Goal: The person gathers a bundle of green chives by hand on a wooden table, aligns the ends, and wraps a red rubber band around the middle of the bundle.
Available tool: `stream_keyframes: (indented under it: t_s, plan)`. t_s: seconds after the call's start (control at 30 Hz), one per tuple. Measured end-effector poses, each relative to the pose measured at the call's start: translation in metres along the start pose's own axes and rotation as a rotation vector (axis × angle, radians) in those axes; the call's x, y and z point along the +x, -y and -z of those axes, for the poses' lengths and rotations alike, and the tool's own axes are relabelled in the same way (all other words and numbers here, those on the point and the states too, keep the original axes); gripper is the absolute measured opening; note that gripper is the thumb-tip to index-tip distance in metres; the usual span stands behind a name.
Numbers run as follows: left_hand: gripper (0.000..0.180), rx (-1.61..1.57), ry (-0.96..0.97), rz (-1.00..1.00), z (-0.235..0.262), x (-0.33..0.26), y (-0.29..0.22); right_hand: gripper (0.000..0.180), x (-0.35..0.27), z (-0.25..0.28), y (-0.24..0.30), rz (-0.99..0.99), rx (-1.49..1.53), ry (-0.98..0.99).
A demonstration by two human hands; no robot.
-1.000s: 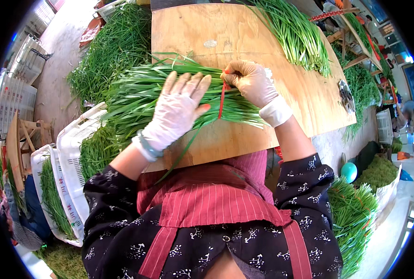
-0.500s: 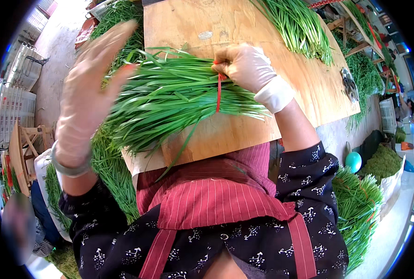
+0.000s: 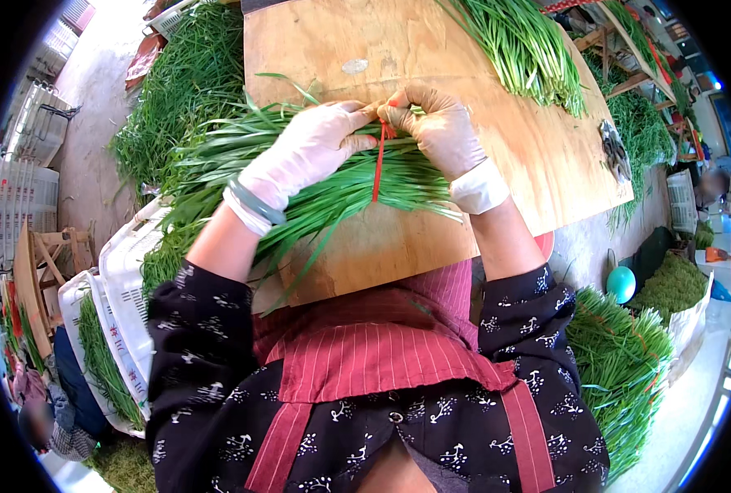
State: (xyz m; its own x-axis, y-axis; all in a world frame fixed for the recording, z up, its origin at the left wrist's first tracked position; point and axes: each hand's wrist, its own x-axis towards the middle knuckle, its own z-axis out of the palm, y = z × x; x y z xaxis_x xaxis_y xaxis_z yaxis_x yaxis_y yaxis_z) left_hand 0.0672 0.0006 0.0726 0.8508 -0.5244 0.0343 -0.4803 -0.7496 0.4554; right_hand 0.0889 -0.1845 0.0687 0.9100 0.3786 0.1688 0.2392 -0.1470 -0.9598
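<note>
A thick bunch of long green chive-like leaves [image 3: 316,177] lies across a wooden board [image 3: 431,238]. A red band [image 3: 378,164] runs around the bunch near its middle. My left hand [image 3: 308,148], in a pale glove, rests on top of the bunch and pinches the band's upper end. My right hand [image 3: 435,131], also gloved, grips the same end of the band from the other side. The fingertips of both hands meet above the bunch.
More loose greens [image 3: 521,45] lie at the board's far right. A big heap of greens [image 3: 176,90] sits left of the board, white plastic crates [image 3: 123,287] lower left. Tied bundles [image 3: 620,361] are piled at my right side, next to a teal ball [image 3: 620,283].
My left hand, raised off to the left half a second ago, has come back onto the bunch and joined my right hand at the red band.
</note>
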Motion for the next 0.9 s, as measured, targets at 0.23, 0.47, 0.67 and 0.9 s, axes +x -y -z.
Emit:
stream_keyframes:
  t_s: [0.23,0.47,0.67,0.9]
  plan:
    - [0.097,0.428,-0.197,-0.046,-0.018,-0.025,-0.027,0.012,-0.001,-0.007,0.012,-0.028,-0.201,-0.099]
    - [0.118,0.399,-0.187,0.016,0.002,-0.036,-0.019,0.005,-0.002,-0.017,0.03,0.478,-0.685,-0.153]
    - [0.117,0.542,-0.115,0.007,0.034,-0.011,-0.032,0.008,0.013,-0.009,0.034,0.438,-0.825,-0.029]
    - [0.111,0.574,-0.063,0.096,0.033,0.003,-0.012,0.01,0.024,0.003,0.011,0.22,-0.637,0.114]
